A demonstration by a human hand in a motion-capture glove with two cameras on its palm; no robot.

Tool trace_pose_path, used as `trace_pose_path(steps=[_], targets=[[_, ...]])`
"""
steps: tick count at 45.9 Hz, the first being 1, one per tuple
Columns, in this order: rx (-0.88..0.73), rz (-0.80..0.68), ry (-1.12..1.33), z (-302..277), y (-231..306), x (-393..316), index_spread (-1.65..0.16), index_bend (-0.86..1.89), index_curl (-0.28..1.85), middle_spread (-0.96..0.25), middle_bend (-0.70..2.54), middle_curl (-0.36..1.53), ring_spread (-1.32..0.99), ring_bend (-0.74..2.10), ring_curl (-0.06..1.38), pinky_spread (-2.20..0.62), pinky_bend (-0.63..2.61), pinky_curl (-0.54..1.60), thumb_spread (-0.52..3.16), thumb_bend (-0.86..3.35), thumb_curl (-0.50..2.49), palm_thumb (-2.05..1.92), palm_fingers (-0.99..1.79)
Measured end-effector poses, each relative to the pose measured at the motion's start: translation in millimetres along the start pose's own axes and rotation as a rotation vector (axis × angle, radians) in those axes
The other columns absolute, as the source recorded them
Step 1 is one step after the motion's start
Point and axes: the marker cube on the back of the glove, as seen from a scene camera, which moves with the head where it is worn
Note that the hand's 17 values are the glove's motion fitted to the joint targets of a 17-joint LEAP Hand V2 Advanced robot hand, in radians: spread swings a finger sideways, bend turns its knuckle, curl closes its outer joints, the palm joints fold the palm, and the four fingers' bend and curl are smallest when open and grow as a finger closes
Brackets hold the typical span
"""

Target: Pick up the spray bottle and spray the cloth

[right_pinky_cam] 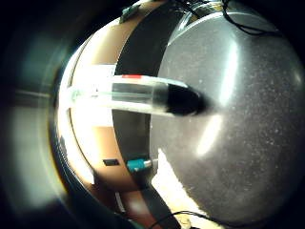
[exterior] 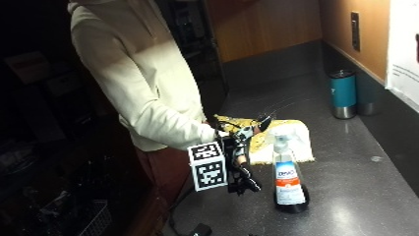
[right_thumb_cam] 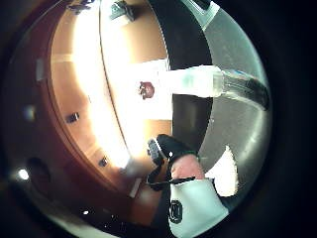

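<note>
The spray bottle (exterior: 288, 178) is standing upright on the dark desk (exterior: 367, 196) toward its near edge, with the pale cloth (exterior: 288, 140) lying just behind it, and it is looking light, clear and stiff-walled but probably slick, so I'd take it round the neck under the white trigger head. The gloved right hand (exterior: 239, 162) is hovering just beside it, holding nothing, fingers seemingly relaxed.
</note>
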Motion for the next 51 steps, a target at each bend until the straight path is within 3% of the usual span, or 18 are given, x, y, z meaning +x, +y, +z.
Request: trace_pose_path(steps=[31, 43, 51], targets=[[0.072, 0.072, 0.047, 47.0, -35.4, 17.2, -0.31, 0.17, 0.21, 0.00, 0.24, 0.33, -0.01, 0.39, 0.29, 0.14, 0.40, 0.34, 0.88, -0.03, 0.34, 0.57, 0.08], [0.090, 0.052, 0.116, 47.4, -50.2, 11.7, -0.32, 0.31, 0.31, -0.08, 0.34, 0.37, -0.07, 0.44, 0.29, 0.12, 0.18, 0.28, 0.87, 0.00, 0.37, 0.71, 0.75], [-0.011, 0.003, 0.178, 58.9, -57.2, 5.6, -0.23, 0.32, 0.37, -0.10, 0.37, 0.40, -0.12, 0.50, 0.34, 0.00, 0.20, 0.29, 0.76, 0.04, 0.45, 0.92, 1.21]])
